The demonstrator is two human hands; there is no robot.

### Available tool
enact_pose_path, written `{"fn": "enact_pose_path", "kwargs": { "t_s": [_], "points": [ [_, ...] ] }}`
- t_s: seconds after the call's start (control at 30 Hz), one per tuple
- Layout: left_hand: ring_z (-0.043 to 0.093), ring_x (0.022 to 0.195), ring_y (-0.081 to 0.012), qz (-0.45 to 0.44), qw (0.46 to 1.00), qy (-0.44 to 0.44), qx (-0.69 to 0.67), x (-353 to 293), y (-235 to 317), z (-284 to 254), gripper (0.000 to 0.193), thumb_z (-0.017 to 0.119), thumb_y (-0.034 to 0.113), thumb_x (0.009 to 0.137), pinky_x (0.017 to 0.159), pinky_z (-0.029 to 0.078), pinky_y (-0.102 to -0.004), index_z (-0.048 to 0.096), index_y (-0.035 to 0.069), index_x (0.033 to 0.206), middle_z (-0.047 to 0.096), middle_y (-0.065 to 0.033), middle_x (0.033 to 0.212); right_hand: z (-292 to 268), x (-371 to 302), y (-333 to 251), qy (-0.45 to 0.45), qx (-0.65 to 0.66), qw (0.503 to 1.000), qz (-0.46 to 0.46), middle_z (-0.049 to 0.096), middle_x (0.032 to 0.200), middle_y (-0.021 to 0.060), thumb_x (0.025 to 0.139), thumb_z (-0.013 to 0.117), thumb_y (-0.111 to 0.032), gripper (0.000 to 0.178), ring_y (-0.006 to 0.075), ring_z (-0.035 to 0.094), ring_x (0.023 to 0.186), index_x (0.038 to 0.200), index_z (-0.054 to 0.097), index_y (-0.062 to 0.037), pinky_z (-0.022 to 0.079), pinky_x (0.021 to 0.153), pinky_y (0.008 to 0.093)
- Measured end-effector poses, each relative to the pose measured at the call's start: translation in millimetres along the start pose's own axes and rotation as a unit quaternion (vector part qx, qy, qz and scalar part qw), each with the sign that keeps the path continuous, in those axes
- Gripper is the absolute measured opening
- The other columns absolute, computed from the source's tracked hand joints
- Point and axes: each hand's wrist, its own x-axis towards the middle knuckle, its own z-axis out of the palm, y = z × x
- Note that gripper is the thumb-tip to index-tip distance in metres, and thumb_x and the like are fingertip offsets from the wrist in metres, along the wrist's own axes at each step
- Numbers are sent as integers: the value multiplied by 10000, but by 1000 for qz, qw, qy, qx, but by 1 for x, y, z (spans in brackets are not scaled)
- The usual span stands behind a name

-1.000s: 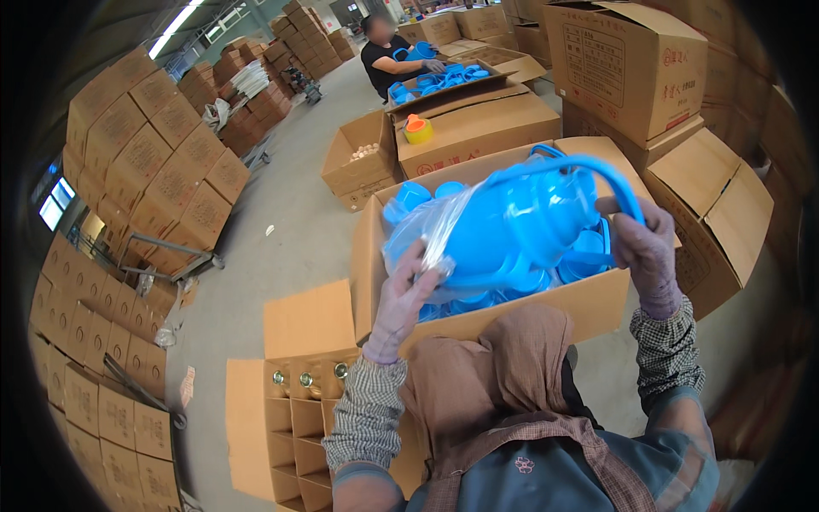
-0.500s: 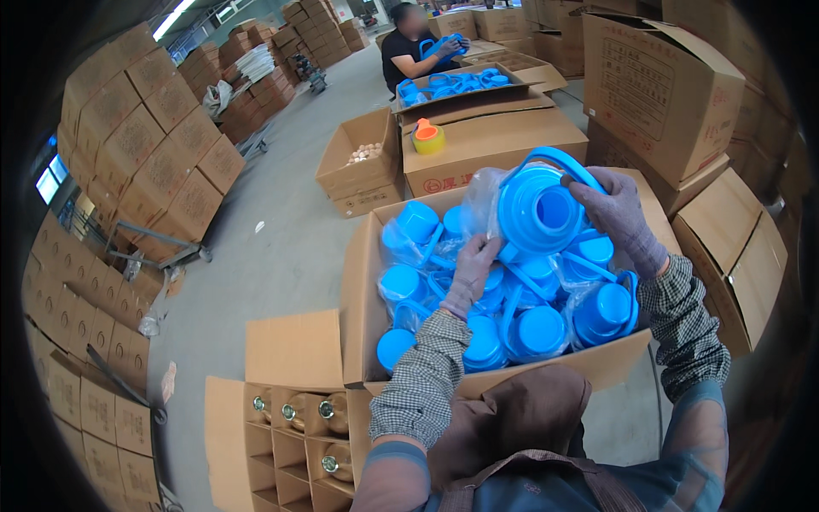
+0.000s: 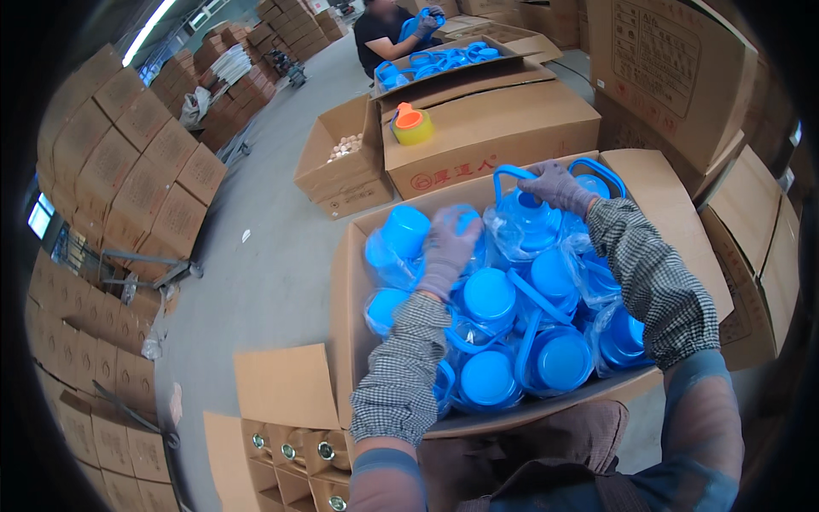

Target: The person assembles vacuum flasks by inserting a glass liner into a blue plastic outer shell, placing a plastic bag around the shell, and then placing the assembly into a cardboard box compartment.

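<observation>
We listed one blue jug (image 3: pixel 531 224), open-mouthed, partly wrapped in clear film, among other blue jugs (image 3: pixel 490 293) in an open carton (image 3: pixel 343 290), toward its far side. Our right hand (image 3: pixel 559 186), gloved, had its fingers bent around the jug's raised handle (image 3: pixel 509 171), pinching it near one end. Our left hand (image 3: pixel 450 247), also gloved and blurred, lay over a blue piece just to the left; whether its fingers pinched that piece or only touched it, we could not tell. Beyond the carton we noted a yellow tape roll (image 3: pixel 414 130) with an orange part, on a closed box (image 3: pixel 495 128); beside that, a box of small pale rounds (image 3: pixel 345 147). At lower left we entered a divided box (image 3: pixel 281 375) with gold flasks (image 3: pixel 333 450) in its compartments.
</observation>
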Motion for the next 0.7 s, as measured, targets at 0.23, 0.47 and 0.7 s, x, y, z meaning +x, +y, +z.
{"fn": "enact_pose_path", "kwargs": {
  "t_s": [0.23, 0.47, 0.7],
  "points": [
    [356, 1397, -406, -103, 889, -138, 424, 43, -64, -61, 1017, 841, 476, 648, 1122, 321, -545, 379, 163, 1498, 384, -207, 1493, 35, 35, 117, 190, -251, 939, -137, 655, 1152, 200, 875, 638, -372, 460, 351, 630, 1083, 1227, 622, -76, 475, 971, 436],
    [468, 1297, -400, -181, 894, -127, 390, 47, -76, -69, 1053, 870, 500, 598, 1081, 404, -473, 414, 141, 1476, 438, -211, 1408, -7, -75, 61, 180, -255, 889, -335, 634, 1194, 173, 829, 718, -243, 462, 346, 604, 1100, 1240, 607, -63, 467, 970, 441],
    [507, 1236, -394, -17, 996, 54, 65, 48, 23, -60, 932, 876, 384, 673, 1041, 442, -458, 456, 29, 1425, 458, -247, 1350, -99, -187, 134, 295, -251, 903, -188, 633, 1200, 187, 840, 712, -219, 428, 363, 603, 1102, 1218, 626, -36, 474, 972, 442]
  ]
}}
